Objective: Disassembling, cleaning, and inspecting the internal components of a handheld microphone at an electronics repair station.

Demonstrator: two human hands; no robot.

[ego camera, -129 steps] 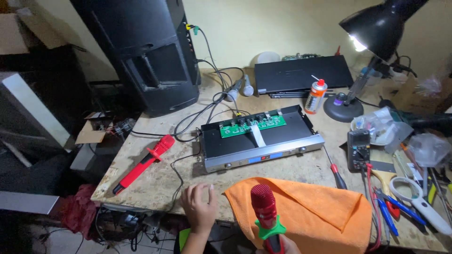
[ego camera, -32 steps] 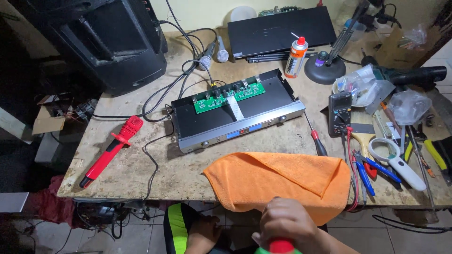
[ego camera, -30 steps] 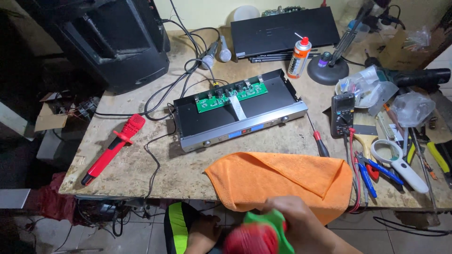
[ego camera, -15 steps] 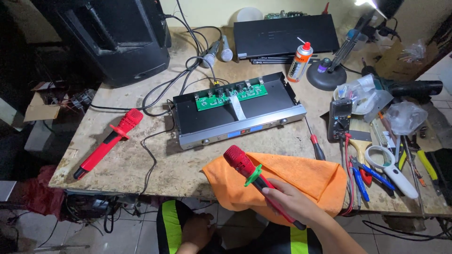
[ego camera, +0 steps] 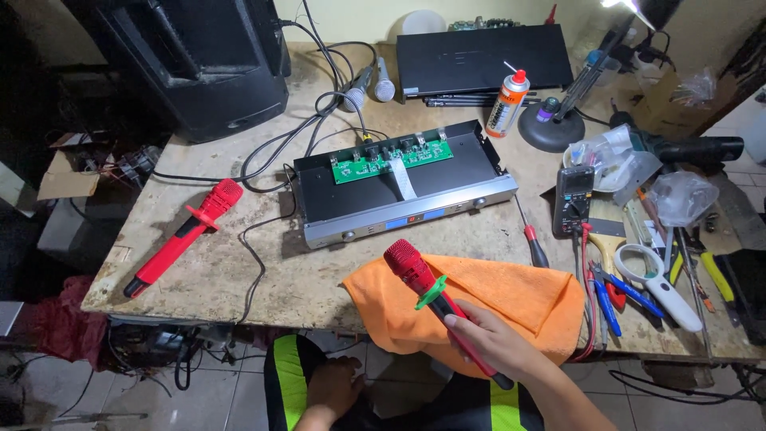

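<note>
My right hand (ego camera: 499,343) grips a red microphone (ego camera: 419,281) with a green ring by its handle, its head pointing up-left over an orange cloth (ego camera: 519,299) at the table's front edge. Below the table edge, my left hand (ego camera: 333,385) rests on my lap, fingers loosely curled, nothing visible in it. A second red microphone (ego camera: 183,235) lies on the table at the left. Behind the cloth sits an opened receiver box (ego camera: 403,187) with a green circuit board (ego camera: 391,155) exposed.
A big black speaker (ego camera: 199,60) stands at back left with cables running to the box. A flat black unit (ego camera: 483,56), spray can (ego camera: 507,104) and lamp base (ego camera: 552,132) are at the back. Multimeter (ego camera: 573,199), screwdriver (ego camera: 531,239), magnifier (ego camera: 658,275) and hand tools crowd the right.
My right hand brought the red microphone up from below the table edge and now holds it over the orange cloth. My left hand went from the tabletop down to my lap.
</note>
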